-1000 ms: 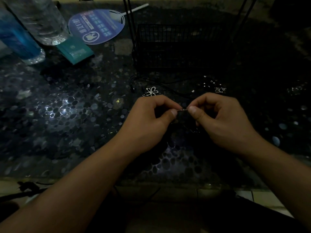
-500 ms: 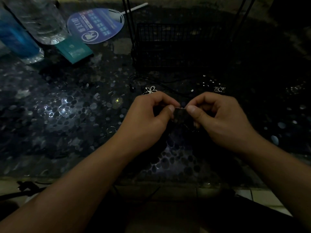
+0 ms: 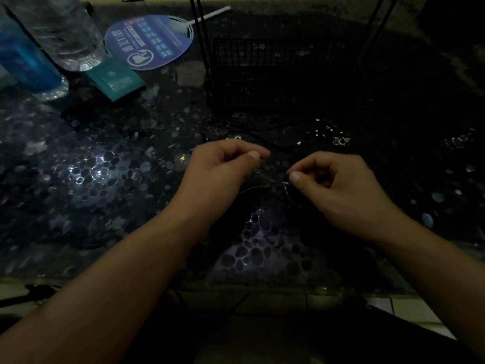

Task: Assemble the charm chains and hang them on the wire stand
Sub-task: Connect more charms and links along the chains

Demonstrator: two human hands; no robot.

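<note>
Hands (image 3: 338, 190) above dark pebble-patterned table (image 3: 86, 174)

Ahead of the hands, the black wire-mesh basket of the stand (image 3: 278, 74) is blocking the middle of the dark pebble-patterned glass table (image 3: 86, 179), with thin black uprights (image 3: 200, 35) rising at its left and right corners. Between basket and hands, a black cord (image 3: 262, 132) and small silvery charm pieces (image 3: 341, 140) are lying scattered, cluttering that strip. At far left, a clear plastic bottle (image 3: 65, 32), a blue bottle (image 3: 23, 59), a teal card box (image 3: 115, 80) and a round blue paper fan (image 3: 149, 40) are crowding the corner. The broad tabletop left of the left hand (image 3: 217, 174) is lying open, as is the near edge between the forearms. Right of the right hand (image 3: 338, 187), the surface is too dark to judge.
</note>
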